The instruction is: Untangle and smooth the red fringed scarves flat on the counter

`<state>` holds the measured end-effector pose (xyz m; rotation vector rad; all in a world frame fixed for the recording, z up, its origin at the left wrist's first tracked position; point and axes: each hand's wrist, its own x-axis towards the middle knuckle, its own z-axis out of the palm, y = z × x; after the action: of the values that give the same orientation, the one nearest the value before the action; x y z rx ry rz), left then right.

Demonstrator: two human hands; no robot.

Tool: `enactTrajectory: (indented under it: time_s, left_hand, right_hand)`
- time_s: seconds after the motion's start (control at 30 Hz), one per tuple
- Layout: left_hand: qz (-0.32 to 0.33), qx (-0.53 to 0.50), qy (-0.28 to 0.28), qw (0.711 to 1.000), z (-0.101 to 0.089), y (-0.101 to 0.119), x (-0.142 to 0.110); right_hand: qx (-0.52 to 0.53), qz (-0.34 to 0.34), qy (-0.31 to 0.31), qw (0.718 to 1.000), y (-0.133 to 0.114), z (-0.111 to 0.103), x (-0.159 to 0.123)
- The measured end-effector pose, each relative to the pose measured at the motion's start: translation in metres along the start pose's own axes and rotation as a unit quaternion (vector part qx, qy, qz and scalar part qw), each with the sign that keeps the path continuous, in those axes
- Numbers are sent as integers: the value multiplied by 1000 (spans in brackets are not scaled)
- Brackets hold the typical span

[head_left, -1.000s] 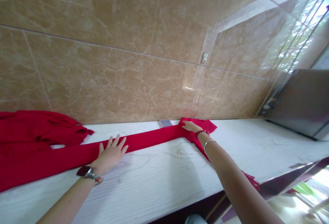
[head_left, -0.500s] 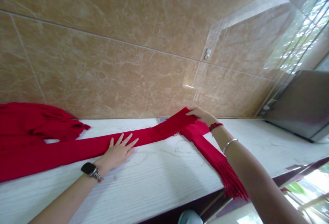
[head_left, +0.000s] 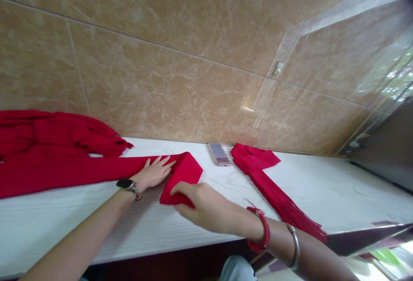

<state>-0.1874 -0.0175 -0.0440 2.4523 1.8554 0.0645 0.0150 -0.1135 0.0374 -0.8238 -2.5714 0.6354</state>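
Observation:
A long, flat red scarf (head_left: 80,171) runs from the left edge along the white tabletop. My left hand (head_left: 155,173) lies flat on it with fingers spread. My right hand (head_left: 203,205) pinches the scarf's end, which is folded back at an angle toward the front of the table, making a pointed corner at the fold. Some of the end is hidden behind my right fingers. Farther right, a separate-looking red fringed piece (head_left: 258,165) lies folded, its tassels reaching the table's front edge.
A phone (head_left: 220,155), partly blurred, lies near the wall between the red pieces. Bunched red fabric (head_left: 61,132) rests at the back left. Brown marbled tiles (head_left: 180,83) rise behind the white table (head_left: 155,233). A dark grey box-shaped object (head_left: 383,143) stands at the right.
My right hand has brought the scarf's end left and toward me, folding it over. The phone and the fringed piece are now uncovered. My left hand stays on the scarf.

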Motion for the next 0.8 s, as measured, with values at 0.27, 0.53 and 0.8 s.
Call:
enactTrajectory:
  time_s: [0.27,0.53,0.8]
  left_hand:
    - [50,-88,32,994,-6,-19,4]
    - [-12,-49,-20,999,4,6,11]
    - [72,-73,-23,995,-5,18,21]
  right_hand:
    - [44,92,99,990,88,2,32]
    - [114,294,106,943,168,20,83]
    - [155,254,143,944,183,-10,69]
